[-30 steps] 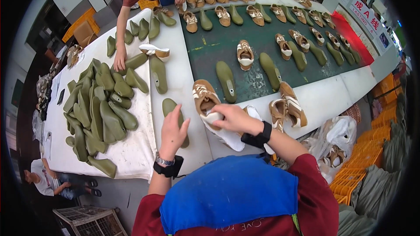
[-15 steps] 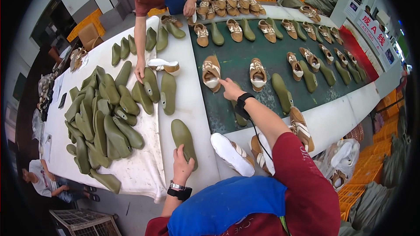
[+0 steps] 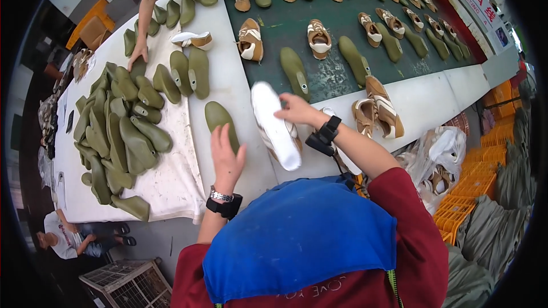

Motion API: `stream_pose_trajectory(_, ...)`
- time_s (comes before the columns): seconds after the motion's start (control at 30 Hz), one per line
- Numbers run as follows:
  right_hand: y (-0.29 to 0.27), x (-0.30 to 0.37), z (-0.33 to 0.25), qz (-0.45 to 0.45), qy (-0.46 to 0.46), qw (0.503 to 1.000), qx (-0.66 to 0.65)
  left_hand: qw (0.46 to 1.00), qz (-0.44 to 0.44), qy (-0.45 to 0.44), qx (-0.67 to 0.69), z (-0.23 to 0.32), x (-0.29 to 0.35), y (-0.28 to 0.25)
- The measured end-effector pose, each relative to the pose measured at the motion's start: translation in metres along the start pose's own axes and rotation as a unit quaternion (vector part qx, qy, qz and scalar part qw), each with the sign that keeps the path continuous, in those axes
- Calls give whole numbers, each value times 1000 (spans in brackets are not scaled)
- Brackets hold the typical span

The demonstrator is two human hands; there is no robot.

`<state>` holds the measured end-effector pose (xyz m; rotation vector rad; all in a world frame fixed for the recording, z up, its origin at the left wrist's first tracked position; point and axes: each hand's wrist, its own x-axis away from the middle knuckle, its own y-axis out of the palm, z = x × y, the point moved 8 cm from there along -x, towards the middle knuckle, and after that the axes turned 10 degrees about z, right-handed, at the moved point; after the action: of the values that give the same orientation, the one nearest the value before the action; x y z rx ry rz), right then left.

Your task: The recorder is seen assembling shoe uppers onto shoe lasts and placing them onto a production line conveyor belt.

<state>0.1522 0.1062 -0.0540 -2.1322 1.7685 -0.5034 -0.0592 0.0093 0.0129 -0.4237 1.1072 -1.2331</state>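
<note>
Spread fingers on my left hand (image 3: 227,158) reach over the near end of a green shoe last (image 3: 218,115); nothing shows in that palm. A brown-and-white shoe upper with its white underside up (image 3: 267,111) is tilted in front of me, and the fingers of my right hand (image 3: 298,109) grip its right edge. Beyond it, on the green belt, another green last (image 3: 293,69) lies between two brown-and-white shoe uppers (image 3: 250,40). To the right of my right hand, a pair of brown uppers (image 3: 381,107) leans together on the white border.
Many green lasts (image 3: 123,125) are heaped on the white cloth at left, where a co-worker's hand (image 3: 138,51) reaches in. Several uppers and lasts stand in rows along the belt (image 3: 337,17). A plastic bag (image 3: 442,159) and orange crates (image 3: 465,194) are at right.
My right hand has come back from the belt and taken hold of the white-bottomed upper. My left hand has let go of the last. The co-worker's hand has moved left to the heap.
</note>
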Motion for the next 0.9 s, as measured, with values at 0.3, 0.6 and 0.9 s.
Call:
stream_pose_trajectory(0.3, -29, 50, -61, 38, 161, 918, -359, 996, -55, 8, 70, 87, -7, 4)
stream_pose_trajectory(0.6, -56, 86, -79, -3, -68, 986, -153, 793, -175, -224, 539, 68, -9, 39)
stream_pose_trajectory(0.9, -56, 94, -108, 146, -91, 981, -84, 552, -257, -336, 719, 82, 2, 37)
